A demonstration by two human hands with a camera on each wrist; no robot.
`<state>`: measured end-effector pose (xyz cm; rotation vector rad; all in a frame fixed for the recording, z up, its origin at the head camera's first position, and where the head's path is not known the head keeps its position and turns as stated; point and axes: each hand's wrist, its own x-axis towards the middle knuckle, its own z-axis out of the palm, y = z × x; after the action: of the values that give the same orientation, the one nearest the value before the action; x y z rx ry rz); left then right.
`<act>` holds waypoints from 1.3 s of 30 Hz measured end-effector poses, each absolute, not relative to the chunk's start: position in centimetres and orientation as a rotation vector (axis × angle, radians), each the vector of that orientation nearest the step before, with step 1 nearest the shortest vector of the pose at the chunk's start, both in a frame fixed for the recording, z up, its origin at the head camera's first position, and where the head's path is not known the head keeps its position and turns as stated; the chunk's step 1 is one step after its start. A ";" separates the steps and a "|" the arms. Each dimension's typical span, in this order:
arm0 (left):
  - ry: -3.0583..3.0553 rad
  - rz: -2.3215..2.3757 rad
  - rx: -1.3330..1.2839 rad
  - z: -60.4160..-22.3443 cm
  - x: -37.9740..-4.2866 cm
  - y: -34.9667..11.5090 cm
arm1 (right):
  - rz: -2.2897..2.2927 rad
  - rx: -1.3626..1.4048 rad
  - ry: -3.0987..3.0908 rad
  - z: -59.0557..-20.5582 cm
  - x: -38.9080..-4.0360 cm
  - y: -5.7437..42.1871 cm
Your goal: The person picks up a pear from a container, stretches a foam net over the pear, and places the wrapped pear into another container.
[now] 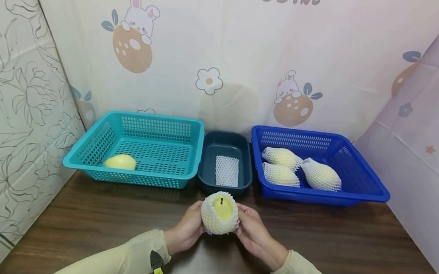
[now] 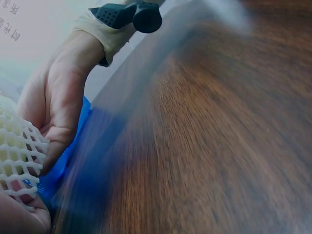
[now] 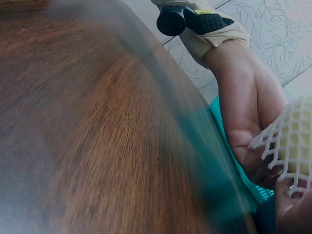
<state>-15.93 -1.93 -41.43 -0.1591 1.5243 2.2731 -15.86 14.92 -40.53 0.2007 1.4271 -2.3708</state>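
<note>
Between both hands, above the front of the table, a pale yellow pear [image 1: 223,208] stands with its dark stem up, wrapped in a white foam net sleeve [image 1: 210,221]. My left hand [image 1: 187,229] grips the netted pear from its left side, and my right hand [image 1: 255,234] grips it from the right. The left wrist view shows the foam net [image 2: 18,151] close up with fingers at its lower rim. In the right wrist view, the net's open edge [image 3: 273,151] lies against the fingers. Some fingers are hidden behind the fruit.
A teal basket [image 1: 167,178] at left holds one bare yellow fruit [image 1: 121,162]. The dark blue tray [image 1: 204,163] in the middle holds a flat foam net [image 1: 227,171]. At right, a blue basket [image 1: 361,191] contains three netted fruits [image 1: 321,176]. All stand on the wooden table [image 1: 349,248].
</note>
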 end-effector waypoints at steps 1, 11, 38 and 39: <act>1.517 2.278 -0.162 -41.4 -15.9 -1.9 | -2.374 0.204 1.423 -40.6 -15.9 14.9; 1.402 2.300 -0.198 -41.6 -16.1 -1.6 | -2.398 0.253 1.338 -40.8 -15.8 14.5; 1.196 2.291 -0.141 -40.6 -16.5 -2.5 | -1.683 -1.125 2.311 -38.2 -16.9 17.1; 1.198 2.283 -0.150 -40.5 -16.4 -2.4 | -1.653 -1.092 2.344 -38.3 -16.8 16.9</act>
<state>-16.43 -2.45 -40.51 -0.1496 1.1980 2.2832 -16.77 16.91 -38.34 -1.0924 2.3436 -1.6534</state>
